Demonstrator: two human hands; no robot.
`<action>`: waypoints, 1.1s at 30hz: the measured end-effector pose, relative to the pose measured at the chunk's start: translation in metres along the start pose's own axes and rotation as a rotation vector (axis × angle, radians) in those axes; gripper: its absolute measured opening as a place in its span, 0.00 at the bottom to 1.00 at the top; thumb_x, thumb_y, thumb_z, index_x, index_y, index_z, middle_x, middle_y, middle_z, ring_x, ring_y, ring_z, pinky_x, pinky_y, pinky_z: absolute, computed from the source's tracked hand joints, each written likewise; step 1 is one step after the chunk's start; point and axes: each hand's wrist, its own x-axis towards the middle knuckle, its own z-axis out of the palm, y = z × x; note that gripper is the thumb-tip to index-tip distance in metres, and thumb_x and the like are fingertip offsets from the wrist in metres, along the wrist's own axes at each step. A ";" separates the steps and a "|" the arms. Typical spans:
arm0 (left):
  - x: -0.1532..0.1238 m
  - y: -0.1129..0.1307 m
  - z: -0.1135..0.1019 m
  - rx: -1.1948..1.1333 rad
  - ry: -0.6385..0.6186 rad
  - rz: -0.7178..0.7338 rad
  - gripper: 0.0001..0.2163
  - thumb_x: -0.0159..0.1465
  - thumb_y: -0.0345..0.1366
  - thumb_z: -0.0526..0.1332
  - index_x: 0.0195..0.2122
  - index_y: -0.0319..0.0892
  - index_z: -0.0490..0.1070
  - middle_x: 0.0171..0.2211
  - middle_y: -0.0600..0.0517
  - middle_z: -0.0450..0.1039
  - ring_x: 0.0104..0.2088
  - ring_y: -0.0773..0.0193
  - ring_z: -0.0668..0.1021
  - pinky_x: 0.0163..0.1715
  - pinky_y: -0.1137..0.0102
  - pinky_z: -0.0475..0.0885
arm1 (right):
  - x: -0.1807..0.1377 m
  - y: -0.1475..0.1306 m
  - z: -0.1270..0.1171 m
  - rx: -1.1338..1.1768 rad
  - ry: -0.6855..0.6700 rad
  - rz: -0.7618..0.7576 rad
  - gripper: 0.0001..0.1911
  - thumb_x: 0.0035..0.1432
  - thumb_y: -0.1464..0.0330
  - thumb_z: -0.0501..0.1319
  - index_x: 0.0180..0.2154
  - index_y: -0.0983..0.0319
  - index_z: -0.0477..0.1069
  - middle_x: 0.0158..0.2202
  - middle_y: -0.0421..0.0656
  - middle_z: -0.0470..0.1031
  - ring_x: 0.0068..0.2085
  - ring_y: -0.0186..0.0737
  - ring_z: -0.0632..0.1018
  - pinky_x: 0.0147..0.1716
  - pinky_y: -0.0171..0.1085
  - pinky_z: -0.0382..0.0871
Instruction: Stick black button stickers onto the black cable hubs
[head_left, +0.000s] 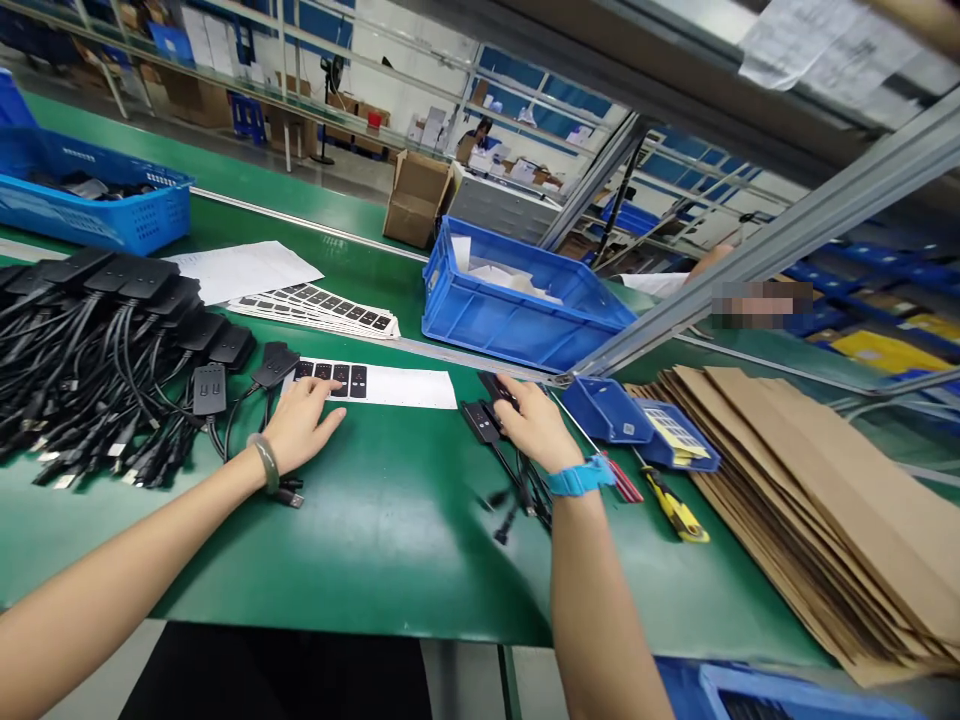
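Observation:
My left hand (304,415) rests with fingers spread on the near edge of a white label sheet (409,388) that carries a few black labels (341,380). Beside it lie black cable adapters (210,390) with leads trailing under the wrist. On the right, my right hand (534,422) has its thumb and fingers closed on a black cable adapter (491,386), partly hidden by the fingers. Another black adapter (480,421) lies just left of the thumb, its face marked with small symbols. Their cables (517,490) run toward me along the green table.
A heap of cable adapters (112,350) covers the left side. Behind are more label sheets (322,305), a blue crate (517,300) and a blue basket (97,200). Small blue bins (611,408), a yellow cutter (675,508) and stacked cardboard (810,480) lie at right. A person sits far back.

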 end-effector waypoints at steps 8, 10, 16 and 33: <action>-0.008 0.008 -0.003 0.312 -0.059 0.055 0.17 0.65 0.33 0.54 0.53 0.34 0.68 0.55 0.33 0.65 0.56 0.42 0.68 0.56 0.48 0.63 | 0.028 -0.061 0.057 0.048 -0.096 -0.370 0.14 0.56 0.71 0.60 0.45 0.59 0.77 0.42 0.51 0.76 0.44 0.49 0.74 0.47 0.46 0.67; -0.007 0.007 -0.002 0.310 -0.063 0.058 0.17 0.65 0.33 0.54 0.53 0.34 0.68 0.55 0.33 0.65 0.55 0.43 0.68 0.55 0.49 0.64 | 0.039 -0.083 0.087 0.092 -0.114 -0.417 0.12 0.56 0.71 0.61 0.42 0.58 0.78 0.39 0.47 0.76 0.41 0.46 0.75 0.46 0.44 0.68; -0.006 0.009 -0.002 0.317 -0.066 0.041 0.17 0.65 0.32 0.54 0.54 0.34 0.68 0.55 0.32 0.65 0.56 0.42 0.69 0.54 0.48 0.66 | 0.057 -0.113 0.153 0.216 -0.050 -0.464 0.05 0.54 0.72 0.63 0.34 0.64 0.77 0.36 0.49 0.74 0.42 0.46 0.73 0.47 0.44 0.66; 0.014 0.000 -0.095 0.541 0.084 -0.405 0.24 0.67 0.34 0.44 0.62 0.25 0.55 0.45 0.28 0.70 0.43 0.41 0.75 0.41 0.56 0.69 | -0.023 -0.071 0.073 1.002 0.288 -0.204 0.10 0.59 0.59 0.61 0.33 0.59 0.67 0.28 0.37 0.67 0.28 0.35 0.69 0.31 0.36 0.65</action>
